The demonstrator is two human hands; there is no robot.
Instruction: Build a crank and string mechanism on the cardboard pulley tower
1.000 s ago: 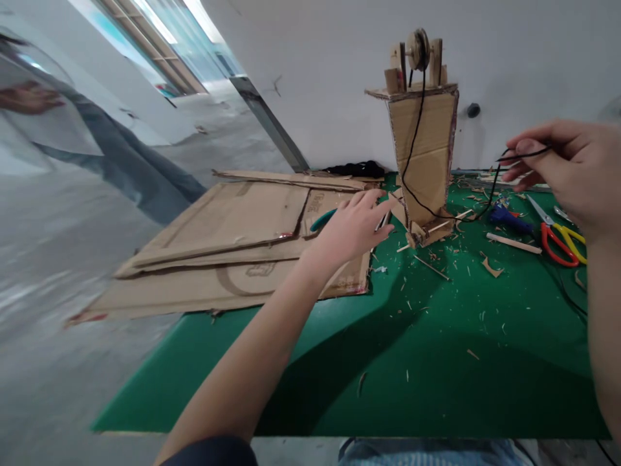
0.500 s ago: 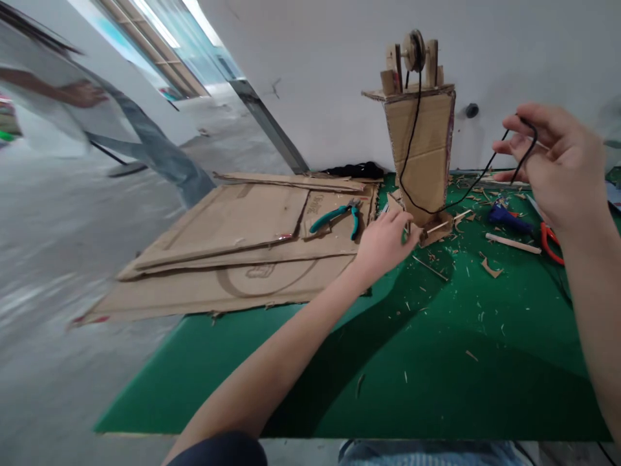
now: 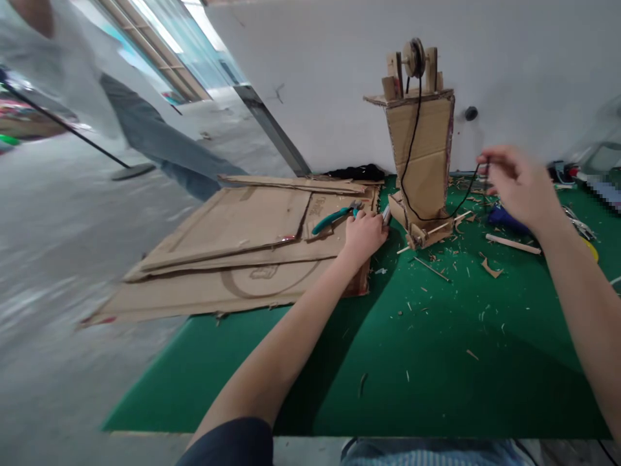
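Note:
A cardboard tower (image 3: pixel 427 152) stands upright at the back of the green table, with a pulley wheel (image 3: pixel 414 59) between two supports on top. Black cord (image 3: pixel 412 139) runs over the wheel, sags across the tower's front and rises to my right hand (image 3: pixel 519 184), whose fingers pinch its end. My left hand (image 3: pixel 365 234) rests at the right edge of the stacked cardboard, fingers curled down. It covers part of the teal-handled pliers (image 3: pixel 332 220). A slim grey-silver object (image 3: pixel 387 215) shows at its fingertips; what the fingers grip is hidden.
Flat cardboard sheets (image 3: pixel 233 226) overhang the left side of the green table (image 3: pixel 436 369). Right of the tower lie a blue tool (image 3: pixel 507 219), a pale stick (image 3: pixel 513 244) and cardboard scraps (image 3: pixel 491 267). A person (image 3: pixel 140 129) stands on the floor at left, holding a long-handled tool (image 3: pixel 63 123).
My left hand has moved from the tower's base leftward to the cardboard edge beside the pliers. My right hand has lowered and come closer to the tower, still pinching the cord.

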